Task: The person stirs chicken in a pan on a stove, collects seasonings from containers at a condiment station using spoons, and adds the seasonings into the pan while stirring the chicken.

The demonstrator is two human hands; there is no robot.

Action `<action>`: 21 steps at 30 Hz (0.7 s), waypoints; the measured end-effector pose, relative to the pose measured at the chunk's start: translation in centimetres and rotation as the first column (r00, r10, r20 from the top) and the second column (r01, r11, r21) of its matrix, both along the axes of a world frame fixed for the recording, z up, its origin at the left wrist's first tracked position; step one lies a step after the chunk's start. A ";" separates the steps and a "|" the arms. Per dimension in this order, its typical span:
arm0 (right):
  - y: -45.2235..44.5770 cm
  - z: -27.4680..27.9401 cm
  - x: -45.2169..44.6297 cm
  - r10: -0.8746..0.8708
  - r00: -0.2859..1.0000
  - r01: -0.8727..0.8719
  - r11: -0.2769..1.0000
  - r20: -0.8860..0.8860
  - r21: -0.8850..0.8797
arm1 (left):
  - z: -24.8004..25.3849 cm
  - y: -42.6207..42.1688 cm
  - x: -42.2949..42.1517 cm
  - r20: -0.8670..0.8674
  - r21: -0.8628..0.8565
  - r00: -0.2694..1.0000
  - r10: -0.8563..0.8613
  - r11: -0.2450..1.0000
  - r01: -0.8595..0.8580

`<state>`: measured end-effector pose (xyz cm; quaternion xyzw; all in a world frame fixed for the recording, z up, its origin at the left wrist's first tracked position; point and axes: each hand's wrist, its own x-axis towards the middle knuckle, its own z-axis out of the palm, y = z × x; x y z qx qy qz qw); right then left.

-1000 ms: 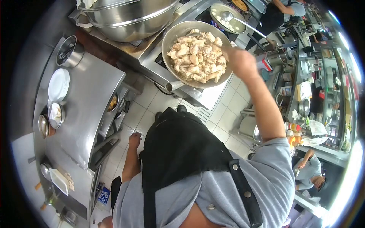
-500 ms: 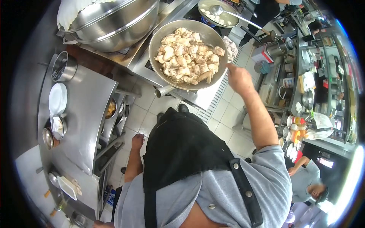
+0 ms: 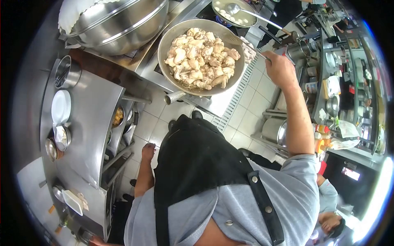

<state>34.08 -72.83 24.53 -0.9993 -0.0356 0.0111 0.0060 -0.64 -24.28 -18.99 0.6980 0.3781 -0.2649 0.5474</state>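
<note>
On the stove (image 3: 148,73), upper centre of the frame, your wide pan (image 3: 221,38) holds the meat pieces (image 3: 201,61). Beyond its right rim, your right hand (image 3: 281,70) closes its fingers around the turner (image 3: 236,40), probably gripping far back because of heat. Left of centre, your left hand (image 3: 148,151) hangs; whether its fingers hold something, I cannot tell.

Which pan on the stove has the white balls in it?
The farther pan, with a ladle resting in it; the nearer pan holds meat pieces instead.
</note>
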 end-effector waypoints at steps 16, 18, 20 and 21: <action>-5.1 -5.4 -1.9 -0.023 0.870 0.416 0.571 -0.493 0.707 | -0.7 -1.5 -0.6 0.022 0.016 0.999 0.027 1.000 -0.027; -6.1 -3.8 -1.6 -0.058 0.884 0.391 0.638 -0.465 0.663 | -0.3 -1.7 0.2 0.005 0.004 0.999 0.042 0.999 -0.042; -6.1 -4.2 -0.8 -0.024 0.972 0.160 0.792 -0.233 0.589 | -0.1 -1.9 0.7 -0.005 0.013 1.000 0.017 1.000 -0.017; -5.7 -4.5 -0.2 0.013 0.994 0.048 0.852 -0.113 0.521 | -0.1 -2.0 1.0 -0.008 0.019 1.000 0.005 1.000 -0.005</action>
